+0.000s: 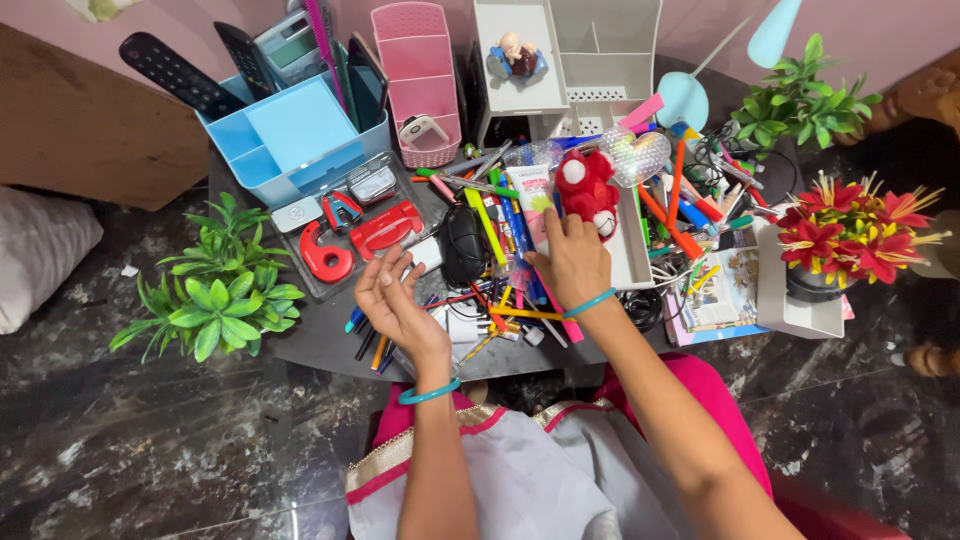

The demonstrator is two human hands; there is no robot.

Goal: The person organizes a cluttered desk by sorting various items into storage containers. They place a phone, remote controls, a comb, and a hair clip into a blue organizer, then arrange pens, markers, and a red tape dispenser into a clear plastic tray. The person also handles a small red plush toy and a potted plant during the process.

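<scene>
On table: two hands [395,300] [572,262], one tube [534,200].

Left hand [398,300]: sitting just left of the frame's centre, palm turning upward, fingers loosely curling and parted, gripping nothing. Left forearm: rising bare from the lower middle of the frame, wrist bending slightly back.

Right hand [572,262]: lying just right of centre, back facing the camera, fingers reaching toward the upper frame and pressing down, fingertips partly hidden. Right forearm: running bare and diagonally from the lower right corner.
</scene>
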